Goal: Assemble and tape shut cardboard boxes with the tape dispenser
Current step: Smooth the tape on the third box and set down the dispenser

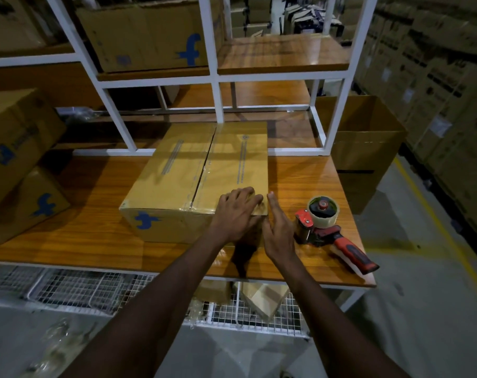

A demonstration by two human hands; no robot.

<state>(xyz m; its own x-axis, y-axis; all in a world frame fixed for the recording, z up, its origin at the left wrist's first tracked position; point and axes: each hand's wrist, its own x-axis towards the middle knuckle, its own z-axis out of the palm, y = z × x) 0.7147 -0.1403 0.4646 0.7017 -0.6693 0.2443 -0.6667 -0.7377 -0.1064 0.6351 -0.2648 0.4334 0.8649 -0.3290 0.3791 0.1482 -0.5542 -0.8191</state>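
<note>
A closed cardboard box with a blue logo lies on the wooden table, clear tape running along its centre seam. My left hand rests flat on the box's near right corner, fingers spread. My right hand is pressed against the right side of that same corner, fingers straight, holding nothing. A red and black tape dispenser with a roll of clear tape lies on the table just right of my right hand, handle pointing toward the near right corner.
Stacked cardboard boxes crowd the table's left end. A white metal shelf frame rises behind the box, with another box on a shelf. An open carton stands at the right. Wire mesh baskets hang below.
</note>
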